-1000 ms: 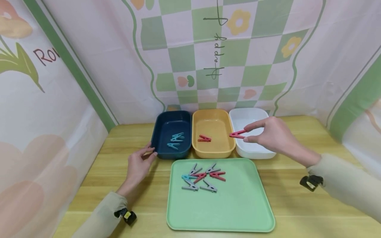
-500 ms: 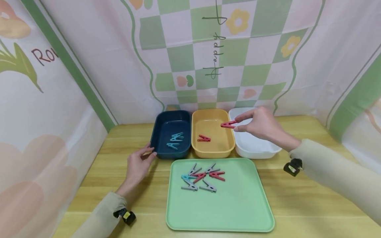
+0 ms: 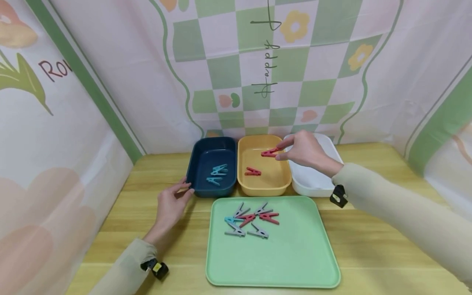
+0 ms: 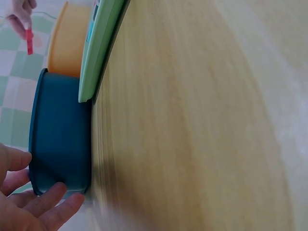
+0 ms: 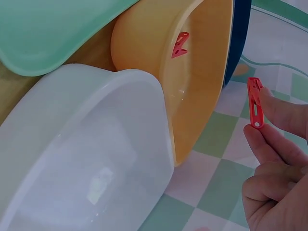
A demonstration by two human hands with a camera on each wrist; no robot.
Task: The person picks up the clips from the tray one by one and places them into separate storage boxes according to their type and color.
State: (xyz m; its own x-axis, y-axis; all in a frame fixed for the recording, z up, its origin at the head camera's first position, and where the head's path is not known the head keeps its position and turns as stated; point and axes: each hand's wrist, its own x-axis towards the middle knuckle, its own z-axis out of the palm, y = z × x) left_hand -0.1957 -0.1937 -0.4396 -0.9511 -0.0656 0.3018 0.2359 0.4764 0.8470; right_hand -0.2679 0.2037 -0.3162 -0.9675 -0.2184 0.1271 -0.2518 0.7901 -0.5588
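Note:
My right hand (image 3: 304,152) pinches a red clothespin (image 3: 269,153) between thumb and fingertips, held above the yellow bin (image 3: 263,191). In the right wrist view the held red clothespin (image 5: 255,103) stands on end between the fingertips. Another red clothespin (image 3: 253,171) lies inside the yellow bin. My left hand (image 3: 172,205) touches the near left corner of the dark blue bin (image 3: 214,193), its thumb at the rim and its relaxed fingers along the wall in the left wrist view. Teal clothespins (image 3: 217,175) lie in that bin.
A white bin (image 3: 313,190) stands right of the yellow one. In front, a light green tray (image 3: 273,262) bears several grey clothespins (image 3: 259,231), red clothespins (image 3: 269,218) and a light blue clothespin (image 3: 233,220). A patterned cloth (image 3: 254,73) hangs behind the bins.
My right hand has carried the red clothespin leftward, from over the white bin's edge to above the yellow bin. The left hand stays at the blue bin.

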